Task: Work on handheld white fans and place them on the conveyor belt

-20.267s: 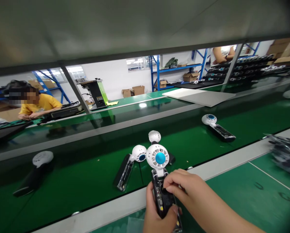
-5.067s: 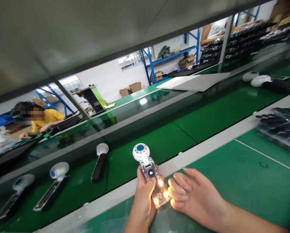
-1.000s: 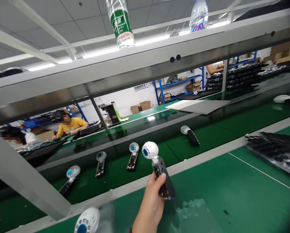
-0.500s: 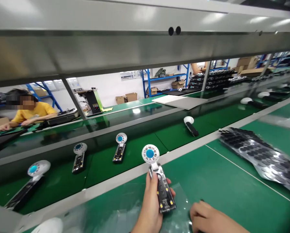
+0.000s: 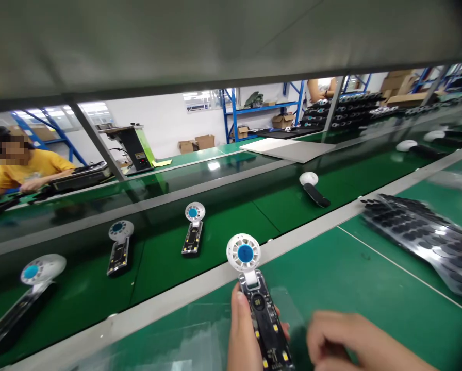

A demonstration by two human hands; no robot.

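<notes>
Gripping the fan (image 5: 251, 280) from the side, likely so its display (image 5: 258, 302) shows, is the left hand (image 5: 243, 330); the right hand (image 5: 343, 335) curls, blurred, contents unclear

Bright light washes the white wall (image 5: 157, 118), while the overhead panel (image 5: 231, 41) is dim and shadowed. A hard glare spot sits on the glossy green strip (image 5: 233, 164); small highlights glint along the plastic bag (image 5: 424, 239). The right hand (image 5: 350, 340) is smeared by blur, wide-angle stretching slants the edges, and the right corners darken.
</notes>
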